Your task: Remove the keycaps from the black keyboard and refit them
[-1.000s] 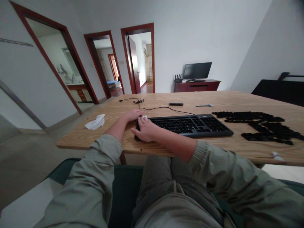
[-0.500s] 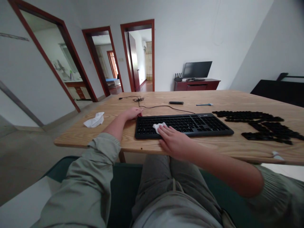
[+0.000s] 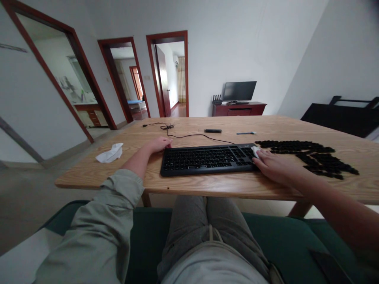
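A black keyboard [image 3: 207, 159] lies on the wooden table, small light spots showing across its key area. My left hand [image 3: 159, 145] rests at its far left corner, fingers curled against the edge; the fingertips are partly hidden. Under the fingers of my right hand [image 3: 271, 163] is a white tissue [image 3: 255, 150], pressed onto the keyboard's right end. Just beyond that hand, small black pieces that look like keycaps [image 3: 296, 146] lie in rows on the table. Another crumpled tissue [image 3: 110, 154] sits left of my left forearm.
The keyboard's black cable [image 3: 192, 136] runs to a coiled bundle behind it. Toward the back lie a black bar-shaped object [image 3: 212, 131] and a thin blue brush-like stick [image 3: 245, 133]. The wooden table's [image 3: 189, 187] front edge is close to my lap.
My right hand has slid with the tissue from the left-middle of the keyboard to its right end. My left hand stays at the far left corner. The view has shifted slightly.
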### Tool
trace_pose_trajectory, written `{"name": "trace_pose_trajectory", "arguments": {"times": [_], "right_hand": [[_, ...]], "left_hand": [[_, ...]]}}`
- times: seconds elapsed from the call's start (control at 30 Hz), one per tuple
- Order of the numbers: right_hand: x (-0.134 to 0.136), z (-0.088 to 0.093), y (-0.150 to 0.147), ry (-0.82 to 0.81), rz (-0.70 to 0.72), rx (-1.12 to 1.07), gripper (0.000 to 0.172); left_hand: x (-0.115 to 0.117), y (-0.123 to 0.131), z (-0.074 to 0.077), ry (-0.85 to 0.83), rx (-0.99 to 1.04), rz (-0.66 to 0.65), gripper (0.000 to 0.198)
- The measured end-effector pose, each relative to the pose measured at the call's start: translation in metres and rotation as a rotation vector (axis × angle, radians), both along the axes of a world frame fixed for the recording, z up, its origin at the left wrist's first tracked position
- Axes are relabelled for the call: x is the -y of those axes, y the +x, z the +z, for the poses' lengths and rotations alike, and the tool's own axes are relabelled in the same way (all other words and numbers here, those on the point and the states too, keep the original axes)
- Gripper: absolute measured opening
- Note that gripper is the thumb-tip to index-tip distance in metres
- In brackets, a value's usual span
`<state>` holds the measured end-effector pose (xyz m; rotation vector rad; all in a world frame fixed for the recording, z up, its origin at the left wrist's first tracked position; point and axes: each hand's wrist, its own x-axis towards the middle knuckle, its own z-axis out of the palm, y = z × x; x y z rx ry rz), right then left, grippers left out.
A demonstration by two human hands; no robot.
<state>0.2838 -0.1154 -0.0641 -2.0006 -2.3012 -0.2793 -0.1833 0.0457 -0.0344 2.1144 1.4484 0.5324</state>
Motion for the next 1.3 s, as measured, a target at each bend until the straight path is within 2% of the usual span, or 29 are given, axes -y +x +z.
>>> {"name": "trace_pose_trajectory", "arguments": {"times": [0.07, 0.13, 0.23, 0.37, 0.47, 0.57, 0.73, 0.83, 0.97, 1.03, 1.13, 1.3], "right_hand": [[-0.018, 0.009, -0.009, -0.041, -0.075, -0.037, 0.069], [-0.031, 0.016, -0.028, -0.077, -0.089, -0.065, 0.067], [-0.032, 0.021, -0.080, -0.080, 0.083, -0.070, 0.065], [-0.014, 0.019, -0.163, -0.004, 0.335, -0.104, 0.067], [-0.002, 0.021, -0.202, 0.019, 0.470, -0.087, 0.064], [0.001, 0.026, -0.213, -0.008, 0.545, -0.127, 0.059], [-0.003, 0.034, -0.208, -0.055, 0.514, -0.258, 0.064], [-0.009, 0.031, -0.200, -0.021, 0.548, -0.211, 0.057], [-0.017, 0.022, -0.196, 0.034, 0.511, -0.168, 0.068], [-0.020, 0.021, -0.206, 0.011, 0.524, -0.187, 0.063], [-0.022, 0.024, -0.238, -0.036, 0.602, -0.240, 0.057], [-0.016, 0.029, -0.289, 0.001, 0.835, -0.230, 0.047]], "left_hand": [[0.001, 0.000, 0.000, -0.010, 0.000, 0.003, 0.047], [0.001, 0.001, 0.001, -0.015, -0.006, 0.004, 0.047], [0.002, 0.001, 0.002, -0.010, -0.013, -0.007, 0.045], [0.002, 0.002, 0.003, -0.008, -0.007, -0.004, 0.045], [0.002, 0.001, 0.001, -0.006, 0.006, -0.006, 0.047], [0.001, 0.001, 0.000, -0.012, 0.020, -0.021, 0.047], [0.003, 0.002, 0.002, -0.031, 0.020, -0.007, 0.044], [0.005, 0.003, 0.004, -0.049, 0.028, 0.006, 0.042], [0.008, 0.004, 0.005, -0.051, 0.037, -0.004, 0.042], [0.008, 0.005, 0.005, -0.065, 0.039, 0.001, 0.041], [0.007, 0.005, 0.004, -0.054, 0.030, 0.001, 0.038], [0.001, 0.003, -0.001, -0.036, 0.055, -0.009, 0.040]]}}
